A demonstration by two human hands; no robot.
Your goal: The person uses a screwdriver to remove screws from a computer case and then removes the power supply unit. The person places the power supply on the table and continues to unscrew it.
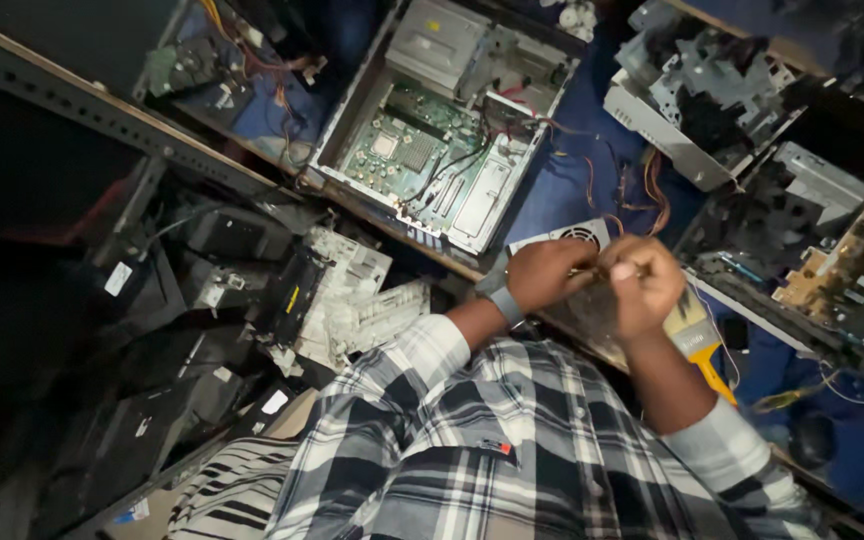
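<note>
1. Left hand (549,272) curled closed on a grey power supply box (574,240)
2. Right hand (644,283) fisted, pinching something too small to tell, beside the left
3. Box lies on the blue bench (552,190), paintbrush (697,338) just beside, open computer case (442,130) beyond

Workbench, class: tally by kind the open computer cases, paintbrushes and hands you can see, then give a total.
Open computer case: 1
Paintbrush: 1
Hands, left hand and right hand: 2
Total: 4
</note>
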